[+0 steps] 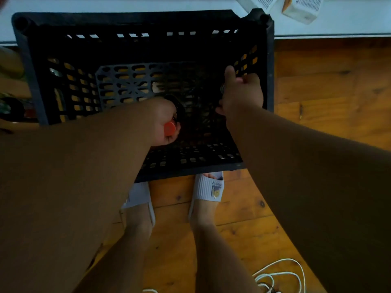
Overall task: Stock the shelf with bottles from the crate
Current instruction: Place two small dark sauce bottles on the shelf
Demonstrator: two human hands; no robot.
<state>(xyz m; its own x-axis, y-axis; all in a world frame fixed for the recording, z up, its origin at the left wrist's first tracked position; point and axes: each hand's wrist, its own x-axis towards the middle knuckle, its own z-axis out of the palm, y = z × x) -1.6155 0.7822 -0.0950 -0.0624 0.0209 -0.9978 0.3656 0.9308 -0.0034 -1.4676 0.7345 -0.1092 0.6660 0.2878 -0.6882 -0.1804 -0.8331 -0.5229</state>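
The wooden floor point(317, 102) spreads under everything, and on it sits the black crate point(38, 70), its far rim up against a white shelf edge point(148, 3) that runs along the top of the view. Both of my forearms reach down and forward into the crate, the left coming in from the near left corner, the right from the near right side.

My left hand point(163, 121) is low near the middle of the crate floor, knuckles turned up, fingers curled tight around a dark bottle; its orange cap point(170, 128) pokes out toward me between thumb and palm. The bottle's body is mostly lost in shadow.

My right hand point(241, 94) hangs by the crate's right wall, wrist bent, fingers folded in around something small and shiny; I cannot tell what it is.

My feet in pale slippers point(211, 189) stand just at the crate's near edge. A white cable point(281, 273) coils on the floor at the near right.
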